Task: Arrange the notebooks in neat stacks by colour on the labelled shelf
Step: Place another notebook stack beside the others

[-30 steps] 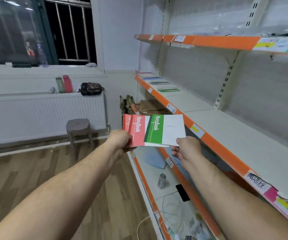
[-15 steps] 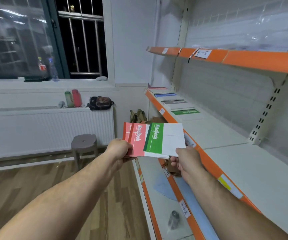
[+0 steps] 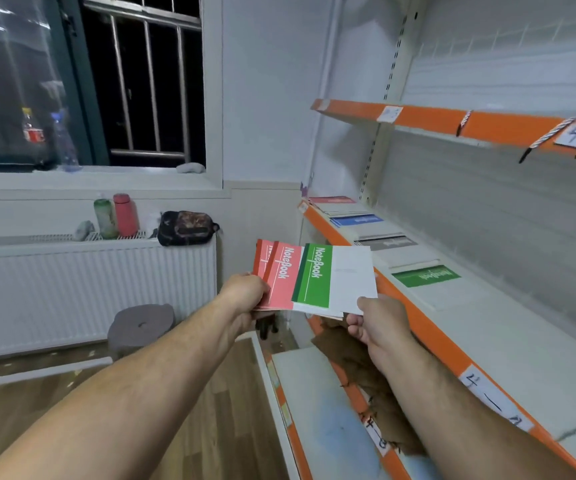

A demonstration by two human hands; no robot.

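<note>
My left hand [image 3: 245,294] grips two red notebooks [image 3: 281,277] fanned out in front of me. My right hand [image 3: 378,320] pinches the lower right corner of a green notebook [image 3: 335,277] that overlaps the red ones. They hover just left of the orange-edged middle shelf [image 3: 428,327]. On that shelf lie four spots of notebooks in a row: green [image 3: 425,277] nearest, then grey [image 3: 387,242], blue [image 3: 357,220] and red [image 3: 335,199] at the far end.
An upper orange shelf [image 3: 428,121] with paper labels hangs above. A lower shelf [image 3: 321,410] holds brown paper. To the left stand a grey stool [image 3: 141,325], a white radiator [image 3: 89,285] with bottles and a dark bag [image 3: 186,226], and a barred window.
The view has moved closer to the far end of the shelf, so the stacks there look larger. Both hands keep the same hold on the notebooks.
</note>
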